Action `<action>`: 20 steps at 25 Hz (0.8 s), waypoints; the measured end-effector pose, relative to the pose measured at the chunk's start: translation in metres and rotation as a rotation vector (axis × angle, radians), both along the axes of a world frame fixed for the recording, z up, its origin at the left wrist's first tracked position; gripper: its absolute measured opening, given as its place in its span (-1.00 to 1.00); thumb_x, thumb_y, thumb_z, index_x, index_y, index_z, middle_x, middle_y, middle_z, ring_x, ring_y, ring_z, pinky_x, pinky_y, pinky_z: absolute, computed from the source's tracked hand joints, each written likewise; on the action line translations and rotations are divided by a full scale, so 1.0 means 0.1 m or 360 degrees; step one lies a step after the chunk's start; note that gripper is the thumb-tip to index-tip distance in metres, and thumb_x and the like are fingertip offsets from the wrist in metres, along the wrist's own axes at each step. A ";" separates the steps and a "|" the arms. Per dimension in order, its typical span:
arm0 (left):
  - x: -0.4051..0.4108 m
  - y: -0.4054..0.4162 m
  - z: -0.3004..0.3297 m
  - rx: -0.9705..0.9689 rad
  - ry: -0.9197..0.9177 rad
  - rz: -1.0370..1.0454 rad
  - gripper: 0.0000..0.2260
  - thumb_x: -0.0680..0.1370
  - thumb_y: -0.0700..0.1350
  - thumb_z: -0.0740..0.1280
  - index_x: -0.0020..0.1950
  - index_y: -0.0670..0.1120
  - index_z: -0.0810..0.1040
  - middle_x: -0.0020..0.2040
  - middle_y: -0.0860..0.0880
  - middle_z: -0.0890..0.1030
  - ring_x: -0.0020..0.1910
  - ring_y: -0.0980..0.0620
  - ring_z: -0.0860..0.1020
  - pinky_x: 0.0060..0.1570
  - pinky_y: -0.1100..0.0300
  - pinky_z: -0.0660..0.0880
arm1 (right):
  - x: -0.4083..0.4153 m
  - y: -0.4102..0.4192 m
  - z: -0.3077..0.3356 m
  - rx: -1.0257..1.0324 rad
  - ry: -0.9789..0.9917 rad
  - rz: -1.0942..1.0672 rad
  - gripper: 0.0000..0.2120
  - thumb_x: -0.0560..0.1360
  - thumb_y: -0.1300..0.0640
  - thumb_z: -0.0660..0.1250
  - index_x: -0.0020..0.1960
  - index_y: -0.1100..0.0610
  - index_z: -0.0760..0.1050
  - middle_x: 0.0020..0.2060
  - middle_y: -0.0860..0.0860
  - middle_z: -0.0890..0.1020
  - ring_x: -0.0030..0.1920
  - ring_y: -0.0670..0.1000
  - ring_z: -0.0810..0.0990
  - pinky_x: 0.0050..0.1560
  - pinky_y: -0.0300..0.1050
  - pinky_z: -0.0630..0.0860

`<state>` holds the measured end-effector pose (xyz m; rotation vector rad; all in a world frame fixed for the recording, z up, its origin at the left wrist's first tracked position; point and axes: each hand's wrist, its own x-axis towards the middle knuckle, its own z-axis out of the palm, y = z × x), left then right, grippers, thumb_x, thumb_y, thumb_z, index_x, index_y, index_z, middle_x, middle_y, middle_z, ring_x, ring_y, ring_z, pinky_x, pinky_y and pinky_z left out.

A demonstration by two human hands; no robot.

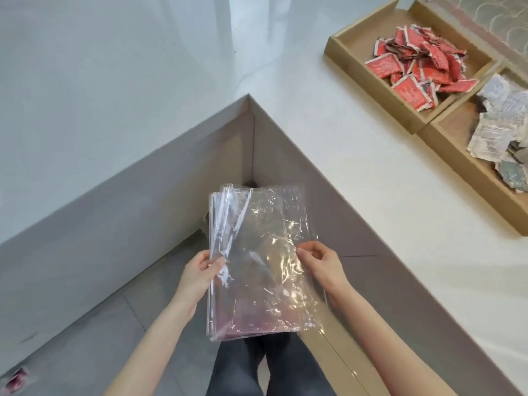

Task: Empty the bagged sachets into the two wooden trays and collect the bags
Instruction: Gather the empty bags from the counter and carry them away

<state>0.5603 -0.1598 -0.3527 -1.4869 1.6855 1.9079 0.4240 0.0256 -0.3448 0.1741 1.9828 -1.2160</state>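
Note:
I hold a stack of clear, empty plastic bags (263, 261) flat in front of me, over the inner corner of the counter. My left hand (200, 274) pinches the stack's left edge, and my right hand (321, 262) grips its right edge. At the upper right, one wooden tray (354, 38) holds a heap of red sachets (423, 64). Beside it, a second wooden tray (468, 164) holds grey and white sachets (497, 130).
The white L-shaped counter (328, 144) wraps around me, with taupe fronts below. A red sachet (17, 381) lies on the grey tiled floor at the lower left. My legs in dark trousers (268, 370) show beneath the bags.

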 end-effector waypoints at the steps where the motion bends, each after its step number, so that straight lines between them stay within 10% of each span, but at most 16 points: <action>1: -0.01 -0.02 -0.09 0.0004 -0.0017 0.0017 -0.87 0.49 -0.15 0.31 0.03 -0.10 0.51 -0.08 0.00 0.62 -0.07 0.01 0.54 -0.05 0.21 0.41 | -0.04 -0.04 -0.12 0.0000 -0.0016 0.0014 -0.95 0.47 0.21 0.30 -0.08 0.11 0.52 -0.35 -0.05 0.53 -0.37 -0.10 0.46 -0.47 -0.46 0.40; 7: -0.20 -0.17 -0.86 -0.0006 -0.0106 -0.0044 -0.87 0.53 -0.09 0.25 0.06 0.02 0.37 -0.08 0.11 0.48 -0.01 0.11 0.44 -0.08 0.27 0.34 | -0.26 -0.20 -1.10 0.0104 -0.0097 0.0092 -0.89 0.47 0.20 0.30 -0.21 0.04 0.48 -0.36 -0.01 0.54 -0.38 -0.05 0.46 -0.34 -0.24 0.39; 15: -0.39 -0.13 -2.23 0.0008 -0.0450 0.0189 -0.98 0.52 -0.25 0.22 -0.08 -0.16 0.40 -0.33 -0.03 0.47 -0.41 0.07 0.39 -0.46 0.26 0.29 | -0.39 -0.41 -2.62 0.0308 -0.0263 0.0144 -0.88 0.46 0.12 0.30 -0.26 0.03 0.44 -0.25 0.07 0.61 -0.31 0.03 0.57 -0.43 -0.26 0.39; 20: -0.56 -0.19 -2.85 -0.0028 -0.0443 0.0127 -0.74 0.52 -0.21 0.26 0.18 -0.24 0.39 0.02 -0.21 0.52 -0.23 -0.04 0.46 -0.42 0.26 0.29 | -0.52 -0.56 -3.27 0.0328 -0.0432 0.0085 -0.91 0.46 0.10 0.31 -0.13 0.09 0.42 -0.29 0.03 0.60 -0.35 -0.01 0.56 -0.37 -0.24 0.42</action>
